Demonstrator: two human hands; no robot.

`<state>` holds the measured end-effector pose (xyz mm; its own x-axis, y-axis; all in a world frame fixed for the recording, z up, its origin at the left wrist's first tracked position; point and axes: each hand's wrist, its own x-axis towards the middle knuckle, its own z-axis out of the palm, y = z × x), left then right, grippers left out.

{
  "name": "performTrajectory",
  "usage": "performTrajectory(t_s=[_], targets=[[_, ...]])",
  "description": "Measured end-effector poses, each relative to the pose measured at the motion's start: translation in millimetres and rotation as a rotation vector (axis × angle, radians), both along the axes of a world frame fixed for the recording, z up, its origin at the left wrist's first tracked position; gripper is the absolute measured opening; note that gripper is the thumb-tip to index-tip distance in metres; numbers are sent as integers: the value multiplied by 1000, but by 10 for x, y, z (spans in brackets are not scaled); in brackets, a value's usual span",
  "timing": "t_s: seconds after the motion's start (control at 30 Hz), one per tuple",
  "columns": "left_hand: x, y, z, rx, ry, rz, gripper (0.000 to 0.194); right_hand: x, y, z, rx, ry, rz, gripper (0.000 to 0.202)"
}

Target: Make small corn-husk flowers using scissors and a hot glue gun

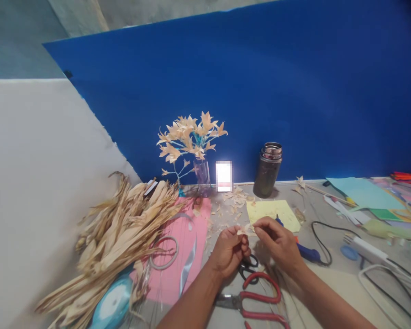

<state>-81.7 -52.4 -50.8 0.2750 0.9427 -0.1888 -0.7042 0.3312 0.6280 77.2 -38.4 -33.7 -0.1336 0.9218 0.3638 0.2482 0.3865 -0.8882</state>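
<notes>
From where I stand, both hands are working close together over the cluttered grey table (226, 292). The left hand (228, 251) has its fingers curled in, holding a small pale petal piece (243, 231) between thumb and fingertips. The right hand (277, 240) comes in from the other side, its fingers bent and thumb and forefinger narrowed right at the edge of that piece; I cannot tell whether they grip it too. The piece itself sits up between the two hands, in front of the yellow paper (274, 214). Below the hands lie the black-handled scissors (249, 268), and nearer to me the red-handled cutters (260, 299), their blades pointing left. Over on the left, a big heap of dry husks (137, 224) spreads beside the pink paper (185, 256), with a roll of pale tape (164, 253) on the paper and a blue ribbon spool (113, 299) at the heap's near end. At the back, the clear vase (202, 177) holds a bunch of pale flowers (188, 132), and a dark open flask (268, 171) stands upright near the blue board (243, 91). Pale scraps (238, 196) are scattered between them, and a blue-handled tool (308, 252) lies just beside the right wrist
</notes>
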Motion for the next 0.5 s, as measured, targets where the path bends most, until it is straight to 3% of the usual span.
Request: performTrajectory(t_s=[0.17, 0.5], targets=[[-46, 18, -10, 22, 148, -56, 29, 80, 28, 70, 97, -43, 95, 15], [-115, 26, 19, 43, 265, -121, 33, 108, 60, 131, 95, -238, 275, 14]])
